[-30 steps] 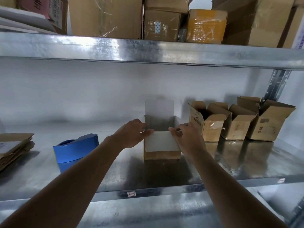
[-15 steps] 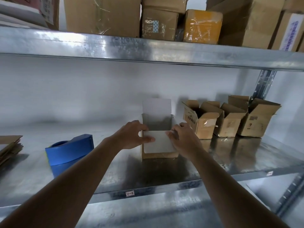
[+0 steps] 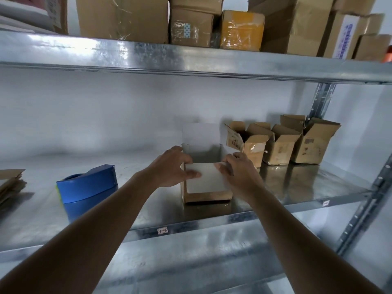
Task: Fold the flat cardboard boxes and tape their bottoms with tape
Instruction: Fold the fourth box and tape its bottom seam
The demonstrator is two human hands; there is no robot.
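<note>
1. Both hands are taking a grip on one small open box standing upright at the middle of the metal shelf.
2. My left hand is pinching the left end of the box's white front flap, thumb lying across the flap's face and fingers curling over the left wall.
3. My right hand is pinching the right end of that same flap, fingertips on its top edge and the rest of the hand wrapping the right wall.
4. I am seeing the front flap folded down toward me over the brown front wall, while the white rear flap is standing straight up behind the opening.
5. I am counting three assembled brown boxes in a row just to the right of the held box, flaps open, touching one another.
6. One blue tape dispenser is sitting on the shelf to the left, well apart from my left hand.
7. One stack of flat cardboard is lying at the far left edge, partly cut off.
8. I am counting at least seven cartons on the upper shelf; more may be cut off.
</note>
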